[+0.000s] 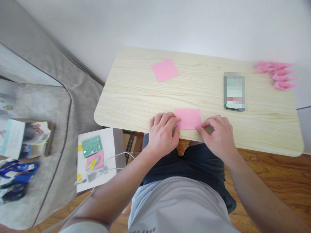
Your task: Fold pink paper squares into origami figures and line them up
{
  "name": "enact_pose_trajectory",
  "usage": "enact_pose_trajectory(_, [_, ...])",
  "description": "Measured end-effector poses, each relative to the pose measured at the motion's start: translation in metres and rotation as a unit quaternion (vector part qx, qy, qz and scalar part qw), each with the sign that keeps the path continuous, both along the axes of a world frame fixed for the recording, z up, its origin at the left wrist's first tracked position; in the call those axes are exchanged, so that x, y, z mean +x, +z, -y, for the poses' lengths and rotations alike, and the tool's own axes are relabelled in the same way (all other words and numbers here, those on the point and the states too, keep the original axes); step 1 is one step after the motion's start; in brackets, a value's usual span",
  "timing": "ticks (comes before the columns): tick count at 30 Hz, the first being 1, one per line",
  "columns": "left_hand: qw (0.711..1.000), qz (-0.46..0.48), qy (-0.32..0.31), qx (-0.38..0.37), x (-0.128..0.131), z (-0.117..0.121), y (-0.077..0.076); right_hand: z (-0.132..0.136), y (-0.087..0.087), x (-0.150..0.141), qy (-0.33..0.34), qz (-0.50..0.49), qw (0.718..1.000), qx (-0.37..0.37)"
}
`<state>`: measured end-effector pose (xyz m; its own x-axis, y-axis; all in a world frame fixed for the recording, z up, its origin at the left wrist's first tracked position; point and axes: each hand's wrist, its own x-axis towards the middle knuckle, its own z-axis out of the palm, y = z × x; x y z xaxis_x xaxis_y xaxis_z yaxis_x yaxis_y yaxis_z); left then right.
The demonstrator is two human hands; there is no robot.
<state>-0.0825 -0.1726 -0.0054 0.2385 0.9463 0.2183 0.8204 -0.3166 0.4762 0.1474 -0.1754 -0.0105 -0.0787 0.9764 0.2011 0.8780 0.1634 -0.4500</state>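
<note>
A pink square-edged sheet of paper [188, 119] lies on a pale wood-grain counter [136, 100], close to the front edge and directly before the seated person. It sits between the two bare hands and slightly beyond them, its longer side seeming to run left to right, though the slanted view makes its proportions uncertain.

Neither hand is nearer: both reach it. The left hand [163, 132] is at the left edge, fingers bent, thumb and forefinger close together; from where I stand I cannot tell whether they pinch or only press. The right hand [217, 136] is at the near right corner, thumb and forefinger tips drawn together on the paper.

Farther back, a second pink sheet [165, 70] lies turned at an angle. A phone [234, 94] rests to the right, and folded pink paper pieces [283, 85] cluster near the far right corner.
</note>
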Motion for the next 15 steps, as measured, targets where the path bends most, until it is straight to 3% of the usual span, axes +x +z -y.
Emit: enact_pose_trajectory(15, [0.999, -0.009, 0.012, 0.032, 0.0009, 0.0001, -0.0066, 0.0073, -0.0035, -0.0024, -0.031, -0.028, 0.999, 0.020])
